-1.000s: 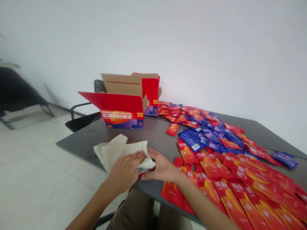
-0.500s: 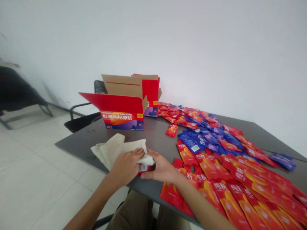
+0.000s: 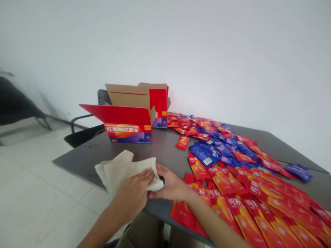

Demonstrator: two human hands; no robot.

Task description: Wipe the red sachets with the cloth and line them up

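A cream cloth (image 3: 117, 172) lies bunched near the table's front edge, with my left hand (image 3: 136, 187) closed on its right end. Under that cloth a small bit of a red sachet (image 3: 150, 194) peeks out; the rest is covered. My right hand (image 3: 169, 182) grips the sachet from the right side, thumb below and fingers above, right against the cloth. Just right of my forearm, red and orange sachets (image 3: 238, 206) lie overlapped in rows.
An open red carton (image 3: 126, 132) stands behind the cloth, and another carton (image 3: 159, 103) is behind it. Mixed red and blue sachets (image 3: 204, 153) spread along the grey table (image 3: 165, 151). Black chairs (image 3: 74, 137) stand at the left by the white wall.
The cloth and my left hand have come down over the red sachet, hiding its barcode end that showed before. The whole view has shifted slightly.
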